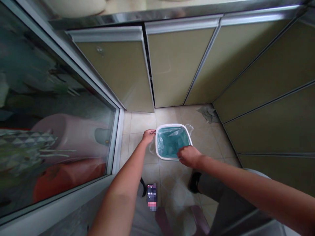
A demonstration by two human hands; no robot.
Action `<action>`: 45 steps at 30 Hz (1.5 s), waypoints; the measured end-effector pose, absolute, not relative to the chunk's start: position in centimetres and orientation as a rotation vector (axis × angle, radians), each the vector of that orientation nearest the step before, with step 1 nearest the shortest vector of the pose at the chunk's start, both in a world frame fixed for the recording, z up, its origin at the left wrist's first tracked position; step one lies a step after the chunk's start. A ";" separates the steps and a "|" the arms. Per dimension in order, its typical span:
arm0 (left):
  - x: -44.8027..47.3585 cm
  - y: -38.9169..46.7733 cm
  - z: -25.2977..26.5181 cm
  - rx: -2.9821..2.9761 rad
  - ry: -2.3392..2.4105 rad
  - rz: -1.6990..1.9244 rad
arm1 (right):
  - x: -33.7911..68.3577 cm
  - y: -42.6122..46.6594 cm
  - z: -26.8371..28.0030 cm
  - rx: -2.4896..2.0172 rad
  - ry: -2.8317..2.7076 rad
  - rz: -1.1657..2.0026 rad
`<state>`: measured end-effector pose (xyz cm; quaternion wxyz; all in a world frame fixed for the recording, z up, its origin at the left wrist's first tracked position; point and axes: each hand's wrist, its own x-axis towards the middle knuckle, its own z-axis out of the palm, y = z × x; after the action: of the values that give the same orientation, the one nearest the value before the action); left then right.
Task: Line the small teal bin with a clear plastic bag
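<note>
A trash bin (157,149) with a white rim and teal inside stands on the tiled floor between my hands. A clear plastic bag (172,132) lines it, and loose film hangs over the rim on the left and at the back right corner. At the left rim my left hand (148,135) is closed, its fingertips pinching the bag's edge. My right hand (189,156) is closed over the front right rim, fingers curled inward at the bag; its fingertips are partly hidden.
Beige cabinet doors (179,62) run along the back and right under a counter (172,7). A grey cloth (208,113) lies in the far corner. Left is a glass door (81,98). A phone-like device (152,196) with a blurred screen is below, near my legs.
</note>
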<state>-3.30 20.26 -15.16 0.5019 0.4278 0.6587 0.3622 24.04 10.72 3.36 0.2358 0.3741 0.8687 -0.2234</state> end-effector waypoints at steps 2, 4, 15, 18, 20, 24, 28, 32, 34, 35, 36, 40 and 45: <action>-3.3 20.2 -15.3 1.057 1.566 0.881 | 24.0 13.1 7.3 1.048 2.373 -0.648; -3.4 20.1 -15.4 1.072 1.551 0.875 | 23.9 17.0 11.0 1.129 2.369 -0.694; -4.1 20.0 -14.7 0.978 1.613 0.889 | 25.3 35.2 10.9 1.823 2.638 -0.398; -4.0 20.2 -14.5 0.955 1.650 0.885 | 24.7 32.7 11.2 1.858 2.613 -0.281; -3.8 20.2 -14.3 0.956 1.653 0.899 | 24.3 30.8 12.1 1.879 2.597 -0.233; -3.5 20.3 -14.0 1.051 1.629 0.929 | 24.7 28.0 14.2 1.920 2.600 -0.163; -3.4 20.4 -14.2 1.172 1.650 0.929 | 28.1 26.1 13.9 2.210 2.628 -0.149; -3.4 20.7 -14.8 1.236 1.640 0.924 | 32.4 24.2 8.6 2.656 2.293 -0.401; -3.4 20.8 -14.9 1.236 1.641 0.932 | 33.5 23.5 4.6 2.607 2.145 -0.612; -3.3 20.9 -14.9 1.231 1.644 0.936 | 33.7 23.3 2.6 2.533 2.126 -0.706; -3.3 21.0 -14.9 1.225 1.647 0.938 | 33.7 23.2 0.7 2.465 2.128 -0.778; -3.0 21.2 -14.5 1.252 1.647 0.941 | 32.6 23.7 -4.2 2.298 2.190 -0.905; -3.1 21.4 -14.0 1.285 1.675 0.864 | 32.6 24.9 -6.2 2.154 2.150 -0.897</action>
<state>-3.05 21.42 -14.01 0.4170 0.5120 0.6675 0.3441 32.57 24.88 -6.16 -0.0156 0.6789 0.6775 -0.2826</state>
